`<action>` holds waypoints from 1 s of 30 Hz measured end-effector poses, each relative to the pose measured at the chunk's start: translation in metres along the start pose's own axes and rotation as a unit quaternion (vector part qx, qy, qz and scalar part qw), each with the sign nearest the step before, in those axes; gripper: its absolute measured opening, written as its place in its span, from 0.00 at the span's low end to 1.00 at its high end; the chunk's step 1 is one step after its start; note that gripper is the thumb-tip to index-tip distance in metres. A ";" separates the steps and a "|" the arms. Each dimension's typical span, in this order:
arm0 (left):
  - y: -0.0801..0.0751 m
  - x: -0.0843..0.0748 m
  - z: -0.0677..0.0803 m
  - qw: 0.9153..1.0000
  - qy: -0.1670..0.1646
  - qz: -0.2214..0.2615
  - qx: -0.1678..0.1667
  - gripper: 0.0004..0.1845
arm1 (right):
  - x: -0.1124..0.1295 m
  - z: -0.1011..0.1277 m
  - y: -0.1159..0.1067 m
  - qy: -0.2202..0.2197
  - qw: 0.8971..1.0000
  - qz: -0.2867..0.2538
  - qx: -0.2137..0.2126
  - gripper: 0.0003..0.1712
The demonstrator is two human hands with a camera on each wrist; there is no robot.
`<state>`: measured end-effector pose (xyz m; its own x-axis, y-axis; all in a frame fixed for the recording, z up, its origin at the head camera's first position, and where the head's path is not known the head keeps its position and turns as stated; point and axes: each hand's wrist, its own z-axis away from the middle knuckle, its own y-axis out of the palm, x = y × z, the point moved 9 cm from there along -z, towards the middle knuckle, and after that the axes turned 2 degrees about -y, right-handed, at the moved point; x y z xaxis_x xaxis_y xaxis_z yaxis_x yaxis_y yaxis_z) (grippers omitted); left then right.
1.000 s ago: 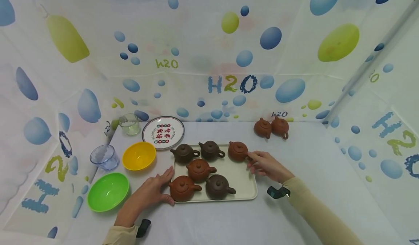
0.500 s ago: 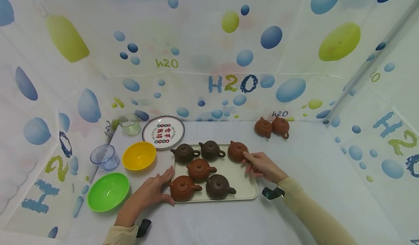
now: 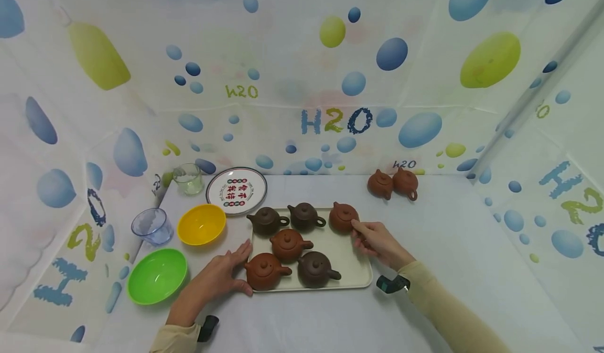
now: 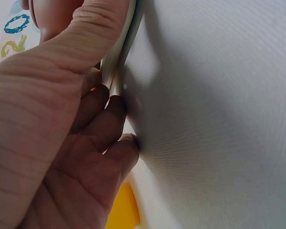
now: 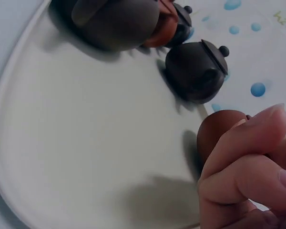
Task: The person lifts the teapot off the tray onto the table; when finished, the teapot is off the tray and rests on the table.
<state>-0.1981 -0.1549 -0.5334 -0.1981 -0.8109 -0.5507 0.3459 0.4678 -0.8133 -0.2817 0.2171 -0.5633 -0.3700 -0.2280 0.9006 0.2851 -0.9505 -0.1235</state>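
Note:
My right hand (image 3: pixel 383 244) pinches the handle side of a reddish-brown teapot (image 3: pixel 342 217) at the back right corner of a cream tray (image 3: pixel 349 269). In the right wrist view its curled fingers (image 5: pixel 248 176) partly cover that teapot (image 5: pixel 218 131). My left hand (image 3: pixel 219 271) rests along the tray's left edge, thumb at the front left corner and fingers spread beside the rim. Also on the tray are two more reddish-brown teapots (image 3: pixel 288 245) and several dark brown teapots (image 3: pixel 313 269), one of them the dark teapot (image 5: pixel 193 71) beside the held one.
Two small reddish-brown teapots (image 3: pixel 392 184) stand behind the tray to the right. To the left are a yellow bowl (image 3: pixel 202 225), a green bowl (image 3: pixel 158 277), a blue glass (image 3: pixel 153 227), a clear glass (image 3: pixel 189 179) and a printed plate (image 3: pixel 236 190). A patterned curtain (image 3: pixel 283 80) surrounds the table.
My right hand has shifted a little left, and the held teapot has turned slightly, its spout swinging right and its handle toward me. My left hand has stayed at the tray's edge.

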 end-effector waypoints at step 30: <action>0.010 0.019 -0.008 0.999 0.034 -0.001 -0.027 0.63 | -0.015 0.066 -0.067 -0.008 0.996 -0.013 -0.093 0.32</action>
<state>-0.2054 -0.1629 -0.5530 -0.2610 -0.7871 -0.5589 0.2949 0.4862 -0.8225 -0.2374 0.2983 -0.5409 -0.3605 -0.2010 0.9109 0.1057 -0.9790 -0.1742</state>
